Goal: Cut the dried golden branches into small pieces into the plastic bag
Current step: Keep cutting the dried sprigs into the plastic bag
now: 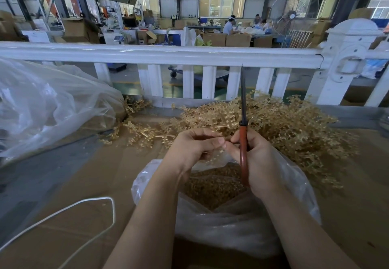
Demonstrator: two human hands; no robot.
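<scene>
Both hands sit above the open mouth of the plastic bag [227, 222], which stands on the cardboard-covered tabletop [63, 184] at near centre.

Right hand [259, 163]: fingers curled round the red-orange handle of the scissors [243, 142]. The dark blades point straight up and look closed, edge-on to the camera, so the exact blade gap can't be told.

Left hand [193, 146]: fingers curled, thumb and forefinger pinching a thin golden sprig [212, 156] right beside the scissors handle. The fingertips of the two hands nearly meet. The sprig is small and partly hidden; its length can't be told.

The bag is clear and crumpled, and holds a layer of cut golden pieces [212, 186] directly below the hands.

The uncut golden branches [280, 125] lie in a loose pile on the tabletop just behind the hands, spreading to the right, with a few strands trailing left toward a second, larger clear bag [46, 104] at the left edge.

A white cord [88, 203] loops across the tabletop at near left, apart from the plastic bag.

A white railing [160, 55] runs along the far edge of the tabletop, with a post at the right. Beyond it is a workshop floor with cardboard boxes, a standing fan [294, 10] and people seated at a distant bench.
</scene>
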